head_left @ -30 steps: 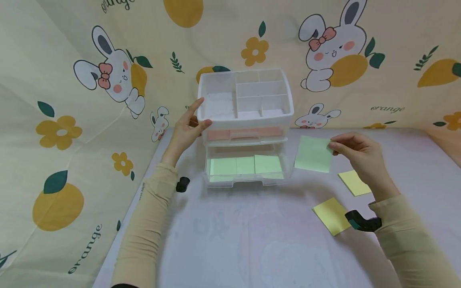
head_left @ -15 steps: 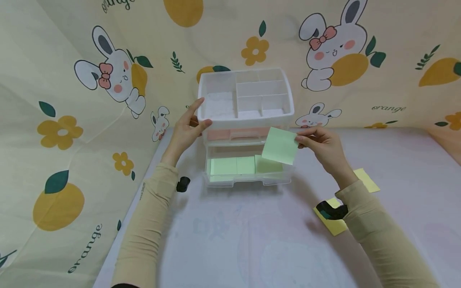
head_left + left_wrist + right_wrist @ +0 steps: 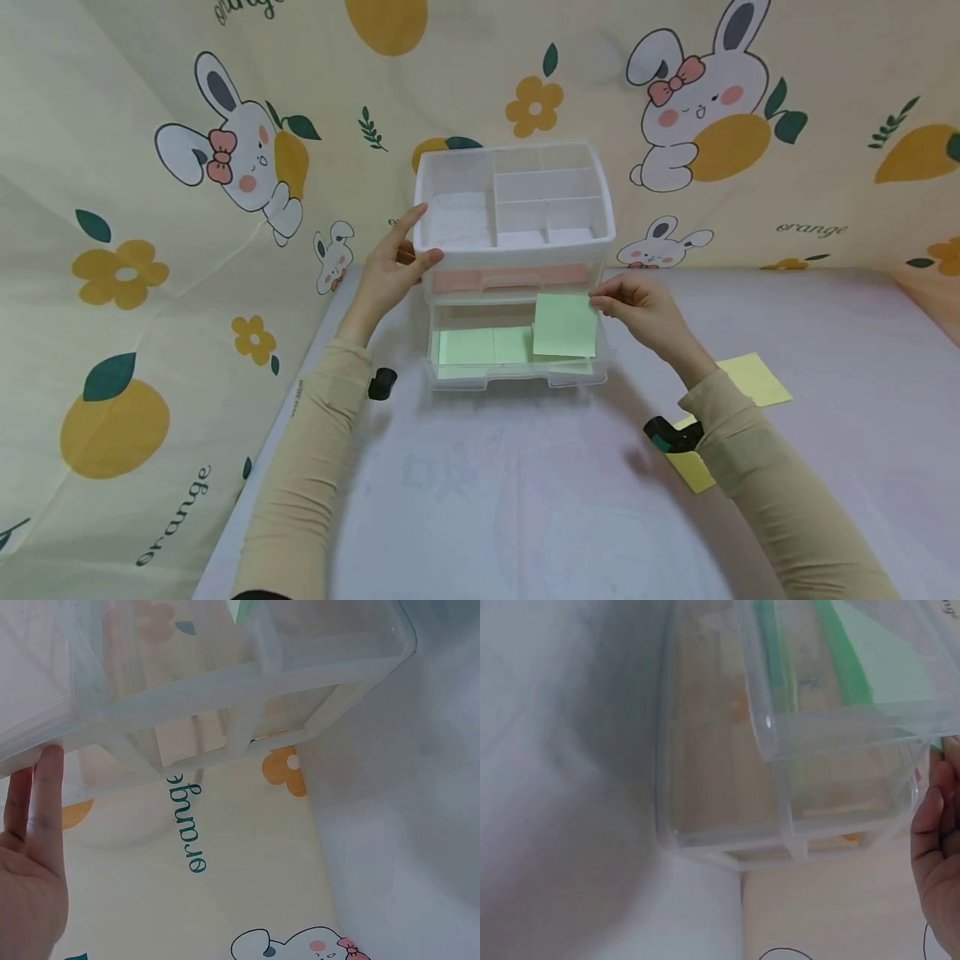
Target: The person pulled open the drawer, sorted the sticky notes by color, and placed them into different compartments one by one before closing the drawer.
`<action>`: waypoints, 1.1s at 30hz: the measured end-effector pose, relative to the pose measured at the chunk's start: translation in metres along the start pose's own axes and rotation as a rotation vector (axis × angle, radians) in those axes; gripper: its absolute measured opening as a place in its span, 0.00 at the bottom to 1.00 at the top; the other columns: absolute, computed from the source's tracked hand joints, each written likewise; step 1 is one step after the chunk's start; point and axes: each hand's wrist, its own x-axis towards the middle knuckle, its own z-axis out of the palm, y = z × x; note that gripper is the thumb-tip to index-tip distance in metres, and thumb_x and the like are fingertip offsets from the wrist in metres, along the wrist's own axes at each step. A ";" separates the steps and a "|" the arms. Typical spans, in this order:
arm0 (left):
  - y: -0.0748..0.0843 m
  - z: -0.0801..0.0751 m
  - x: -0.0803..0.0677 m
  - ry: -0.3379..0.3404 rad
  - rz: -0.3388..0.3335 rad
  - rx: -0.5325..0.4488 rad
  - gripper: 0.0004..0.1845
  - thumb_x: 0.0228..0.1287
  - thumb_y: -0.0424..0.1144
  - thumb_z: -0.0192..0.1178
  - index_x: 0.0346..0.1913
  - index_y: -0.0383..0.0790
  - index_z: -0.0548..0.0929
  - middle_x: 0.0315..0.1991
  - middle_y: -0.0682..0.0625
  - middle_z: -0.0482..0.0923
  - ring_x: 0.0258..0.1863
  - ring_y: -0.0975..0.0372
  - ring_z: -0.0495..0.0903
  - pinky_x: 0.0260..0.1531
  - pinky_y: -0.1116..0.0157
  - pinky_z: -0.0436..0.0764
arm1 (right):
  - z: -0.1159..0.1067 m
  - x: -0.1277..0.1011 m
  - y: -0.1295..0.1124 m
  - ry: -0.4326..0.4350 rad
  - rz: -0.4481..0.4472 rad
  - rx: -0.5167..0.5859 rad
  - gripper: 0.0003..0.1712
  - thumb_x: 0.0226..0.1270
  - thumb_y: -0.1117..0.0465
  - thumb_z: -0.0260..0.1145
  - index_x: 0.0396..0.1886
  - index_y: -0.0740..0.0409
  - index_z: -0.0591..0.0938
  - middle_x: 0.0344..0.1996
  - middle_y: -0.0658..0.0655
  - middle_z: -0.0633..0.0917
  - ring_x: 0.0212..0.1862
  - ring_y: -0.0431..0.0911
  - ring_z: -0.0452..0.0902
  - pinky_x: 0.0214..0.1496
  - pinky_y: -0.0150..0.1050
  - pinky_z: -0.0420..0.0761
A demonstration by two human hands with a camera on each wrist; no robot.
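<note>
A white and clear plastic drawer organizer (image 3: pixel 517 248) stands by the back wall. My left hand (image 3: pixel 390 267) grips its upper left corner, the thumb at the front; the left wrist view shows two fingers (image 3: pixel 47 802) against its side. With my right hand (image 3: pixel 641 312) I pinch a green sticky note pad (image 3: pixel 564 323) by its upper right corner, over the right part of the pulled-out lower drawer (image 3: pixel 461 383). More green sticky notes (image 3: pixel 467 345) lie in that drawer, partly covered on the right by the held pad. In the right wrist view the right fingertips are partly hidden.
Pink sticky notes (image 3: pixel 457 280) show through the closed drawer above. Two yellow sticky note pads lie on the table (image 3: pixel 480 483) at the right: one (image 3: pixel 753 379) behind my forearm, another (image 3: pixel 692 472) partly under the wrist camera (image 3: pixel 667 435). A printed cloth (image 3: pixel 465 92) hangs behind.
My right hand has carried the green sticky note pad leftward from beside the organizer, then down over the right part of the open drawer. The left hand has kept its place.
</note>
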 end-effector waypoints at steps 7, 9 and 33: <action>-0.001 0.000 0.001 0.001 0.009 -0.006 0.34 0.56 0.58 0.60 0.65 0.78 0.58 0.35 0.46 0.72 0.33 0.57 0.75 0.32 0.68 0.79 | 0.000 0.001 0.001 -0.093 0.027 -0.155 0.12 0.66 0.59 0.61 0.42 0.62 0.82 0.31 0.43 0.83 0.33 0.35 0.74 0.35 0.26 0.74; -0.001 0.000 0.001 0.002 0.013 -0.007 0.34 0.57 0.57 0.60 0.65 0.78 0.58 0.35 0.46 0.71 0.32 0.57 0.75 0.32 0.68 0.79 | 0.001 0.002 0.001 -0.120 0.000 -0.196 0.11 0.67 0.60 0.60 0.43 0.61 0.83 0.35 0.49 0.84 0.34 0.33 0.74 0.36 0.25 0.74; 0.001 0.000 -0.001 0.002 0.019 -0.004 0.34 0.58 0.57 0.60 0.66 0.78 0.57 0.36 0.46 0.72 0.32 0.57 0.75 0.32 0.68 0.79 | 0.006 0.004 -0.011 -0.174 -0.244 -0.558 0.06 0.59 0.72 0.63 0.33 0.62 0.85 0.33 0.57 0.79 0.32 0.44 0.73 0.31 0.33 0.73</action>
